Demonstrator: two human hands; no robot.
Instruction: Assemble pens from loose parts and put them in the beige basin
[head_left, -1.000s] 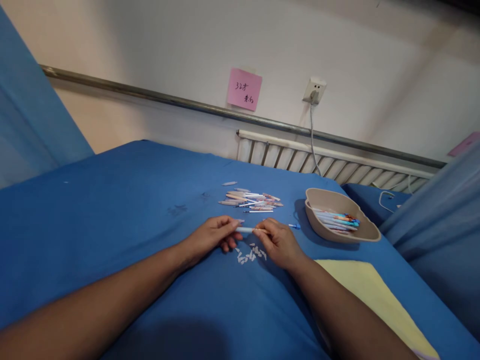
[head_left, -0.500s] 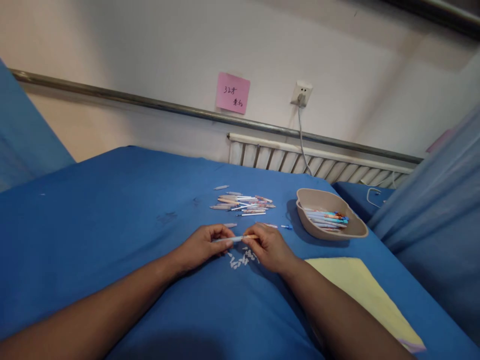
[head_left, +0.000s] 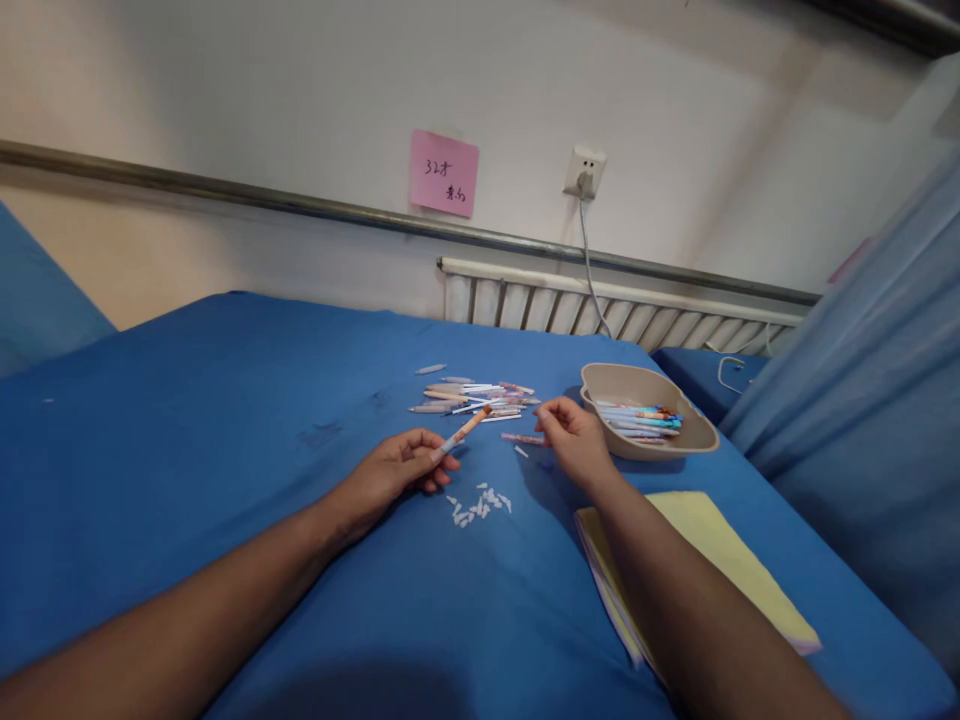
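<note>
surface: covered in blue cloth, it fills the lower view and carries everything below; the left stretch is bare.
left hand: rests on the surface left of centre, palm turned inward, with thumb and fingers clamped on the lower end of a pen.
pen: slim, with a pale barrel and an orange upper end; it slants up and to the right out of the left hand and is lifted off the cloth.
white bits: a small scatter of short white pieces on the cloth, between the two forearms, just in front of the left hand.
pile: loose pens and pen parts lying mostly sideways on the surface, beyond the held pen, touching neither hand.
note: a pink square stuck on the wall above the pile, with handwriting on it.
pink piece: a short pen part flat on the cloth, just left of the right hand.
right hand: well apart from the left hand, fingers curled toward the pile; whether the fingertips pinch anything cannot be told.
socket: on the wall right of the note, with a plug in it and a cable hanging down behind the radiator.
tray: a beige shallow dish just right of the right hand, holding a bundle of coloured pens.
yellow sheets: a flat stack beside the right forearm, near the surface's right edge.
curtain: pale blue cloth along the far right.
</note>
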